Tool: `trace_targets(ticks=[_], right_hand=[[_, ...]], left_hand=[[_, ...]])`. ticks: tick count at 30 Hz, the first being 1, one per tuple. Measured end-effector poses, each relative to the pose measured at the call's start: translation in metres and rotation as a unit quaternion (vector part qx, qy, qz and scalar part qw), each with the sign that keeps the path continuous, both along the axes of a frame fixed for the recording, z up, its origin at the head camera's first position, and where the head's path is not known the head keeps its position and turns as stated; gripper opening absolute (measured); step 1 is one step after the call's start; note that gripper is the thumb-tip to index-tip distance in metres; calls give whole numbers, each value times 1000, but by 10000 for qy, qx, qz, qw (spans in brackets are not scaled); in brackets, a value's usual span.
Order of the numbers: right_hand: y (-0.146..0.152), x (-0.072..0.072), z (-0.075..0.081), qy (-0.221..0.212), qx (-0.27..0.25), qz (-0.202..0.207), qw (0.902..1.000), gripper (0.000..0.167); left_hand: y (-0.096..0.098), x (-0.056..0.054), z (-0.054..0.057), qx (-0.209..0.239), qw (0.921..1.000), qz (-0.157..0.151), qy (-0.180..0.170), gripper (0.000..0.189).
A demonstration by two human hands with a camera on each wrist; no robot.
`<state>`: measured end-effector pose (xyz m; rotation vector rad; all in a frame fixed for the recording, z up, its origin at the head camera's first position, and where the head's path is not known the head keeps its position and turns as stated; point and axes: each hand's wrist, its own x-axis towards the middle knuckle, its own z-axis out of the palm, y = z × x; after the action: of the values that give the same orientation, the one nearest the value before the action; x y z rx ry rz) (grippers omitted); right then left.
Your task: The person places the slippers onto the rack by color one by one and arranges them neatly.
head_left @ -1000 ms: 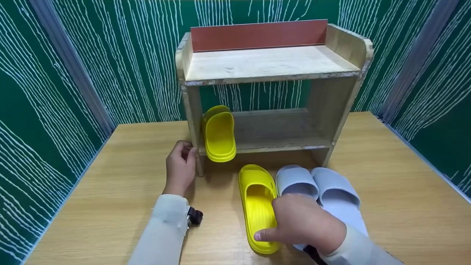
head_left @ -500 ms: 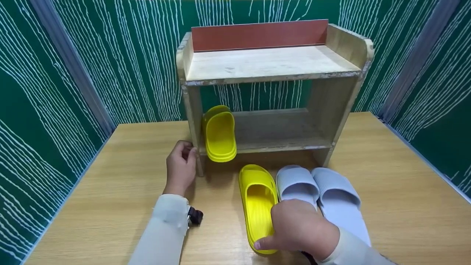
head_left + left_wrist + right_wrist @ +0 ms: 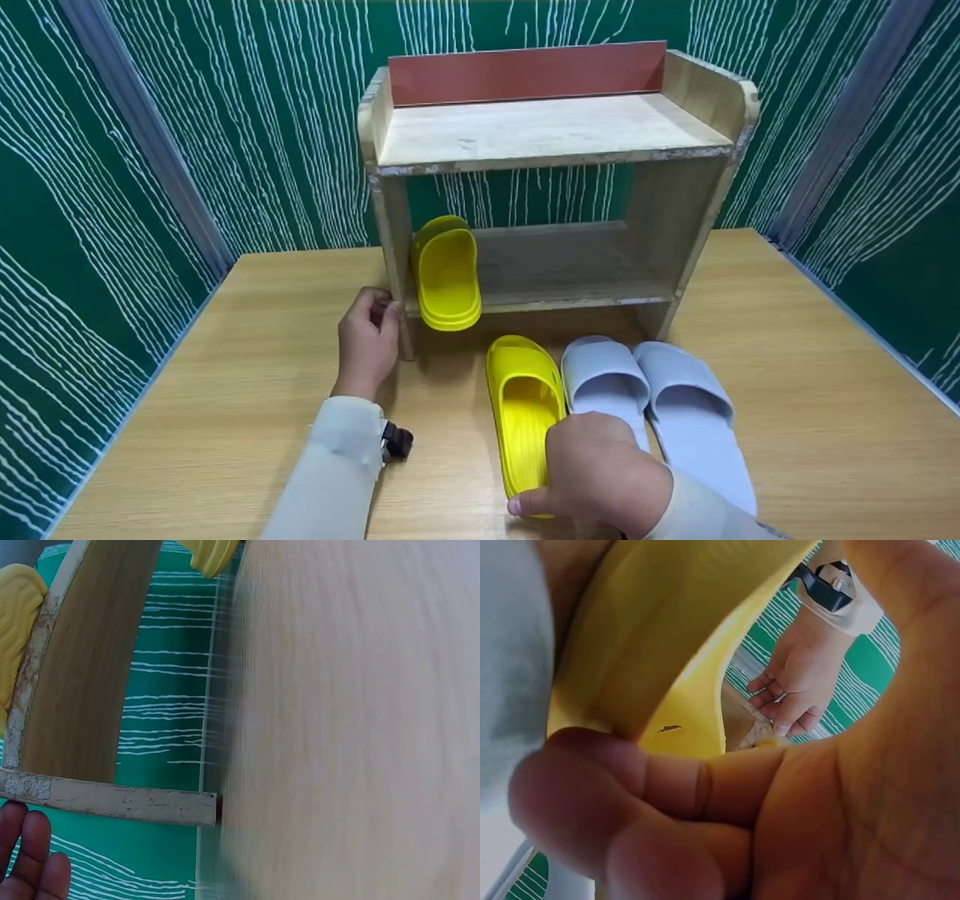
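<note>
My right hand (image 3: 604, 472) grips the heel end of a yellow slipper (image 3: 525, 405) lying on the table, its thumb over the heel's left edge. In the right wrist view the curled fingers (image 3: 667, 787) lie against the yellow slipper (image 3: 667, 630). My left hand (image 3: 367, 349) rests at the left side of a small wooden shoe rack (image 3: 555, 127), thumb by the front edge. The left wrist view shows fingers (image 3: 34, 847) right at the outer face of the side panel (image 3: 112, 799). A second yellow slipper (image 3: 448, 277) leans at the left of the lower shelf.
A pale grey slipper (image 3: 604, 375) lies close beside the yellow one, with another grey slipper (image 3: 694, 420) to its right. The rack stands on a wooden table (image 3: 225, 390). Green walls with white streaks (image 3: 315, 135) enclose the back and sides.
My right hand has slid back toward the heel of the yellow slipper, uncovering more of the grey pair. The left hand, the rack and the slippers have stayed in place.
</note>
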<state>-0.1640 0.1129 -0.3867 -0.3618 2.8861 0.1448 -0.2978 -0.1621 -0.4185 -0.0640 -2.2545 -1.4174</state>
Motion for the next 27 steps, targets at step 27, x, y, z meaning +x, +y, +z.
trace_targets(ticks=[27], right_hand=[[-4,-1,-4,-119,-219,-257,9994,85]], left_hand=[[0,-1,-2,-23,9999,8,100,12]])
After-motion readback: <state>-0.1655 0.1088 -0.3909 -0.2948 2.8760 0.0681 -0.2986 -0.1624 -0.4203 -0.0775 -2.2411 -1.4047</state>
